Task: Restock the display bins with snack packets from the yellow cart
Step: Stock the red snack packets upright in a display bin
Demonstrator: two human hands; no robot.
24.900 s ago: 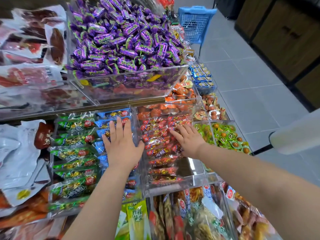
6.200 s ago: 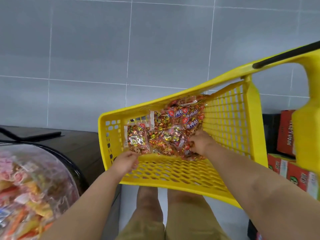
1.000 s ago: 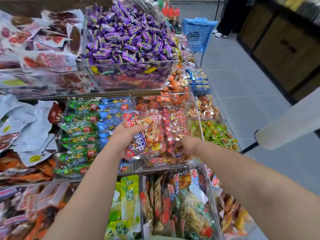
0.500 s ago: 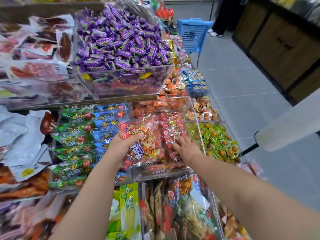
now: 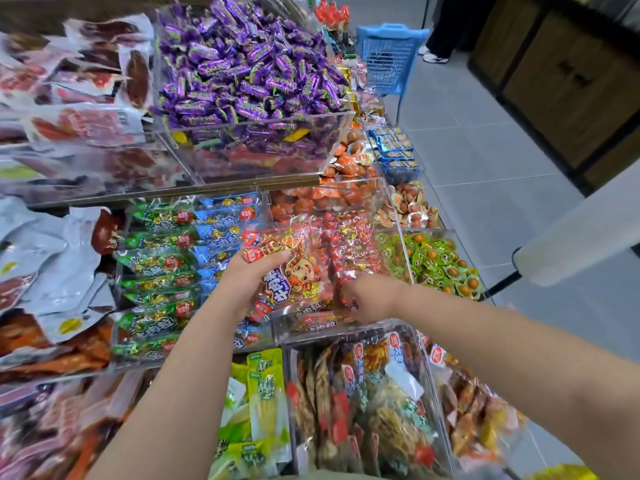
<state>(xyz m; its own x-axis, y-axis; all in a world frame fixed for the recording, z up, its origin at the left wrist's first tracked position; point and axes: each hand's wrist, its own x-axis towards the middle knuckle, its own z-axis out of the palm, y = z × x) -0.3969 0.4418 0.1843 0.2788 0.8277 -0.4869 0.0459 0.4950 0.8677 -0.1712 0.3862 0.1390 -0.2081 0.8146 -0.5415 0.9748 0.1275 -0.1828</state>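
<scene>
Dropped to the front edge of the clear bin (image 5: 346, 331), the right hand (image 5: 372, 299), grip unreadable, tidies while the left hand (image 5: 247, 277) grips the red packet stack (image 5: 294, 271) above, probably best fed in flat.

1. The left hand (image 5: 242, 278) grips a bundle of shiny red plastic snack packets (image 5: 291, 271), thumb across the top, over the clear acrylic bin (image 5: 304, 336) midway along the display shelf's front edge.
2. The right hand (image 5: 372, 297) reaches into that bin, fingertips among loose red packets (image 5: 353, 244); whether they pinch one cannot be told.
3. Just left of the bin lie rows of blue foil packets (image 5: 225, 216) and green foil packets (image 5: 156, 265).
4. To its right sit small green-and-orange packets (image 5: 440, 261).
5. On the upper tier behind is a heap of purple wrapped candies (image 5: 249, 71).
6. A blue plastic basket (image 5: 391, 53) stands at the shelf's far end.
</scene>
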